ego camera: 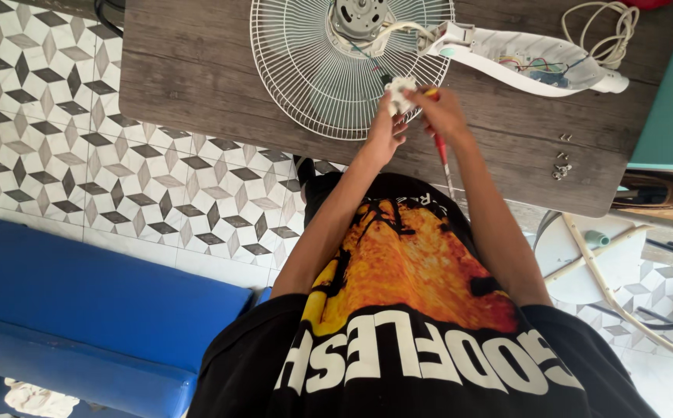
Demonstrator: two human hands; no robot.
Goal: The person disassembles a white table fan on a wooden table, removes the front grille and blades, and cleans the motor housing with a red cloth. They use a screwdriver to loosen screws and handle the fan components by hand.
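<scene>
My left hand (387,130) pinches a small white plastic part (400,93) over the lower edge of a white wire fan grille (305,77). Close beside it, my right hand (442,112) grips a red-handled screwdriver (438,145); its metal shaft points back toward my body. Both hands meet above the dark wooden table (197,70). The fan motor (360,17) sits at the grille's centre. Thin wires run from it toward the white part.
An opened white fan housing (522,66) with coloured wires lies right of the grille, beside a coiled white cord (601,27). A few loose screws (561,164) lie near the table's right end. A round white fan base (584,248) stands on the patterned floor; a blue sofa (81,310) is at left.
</scene>
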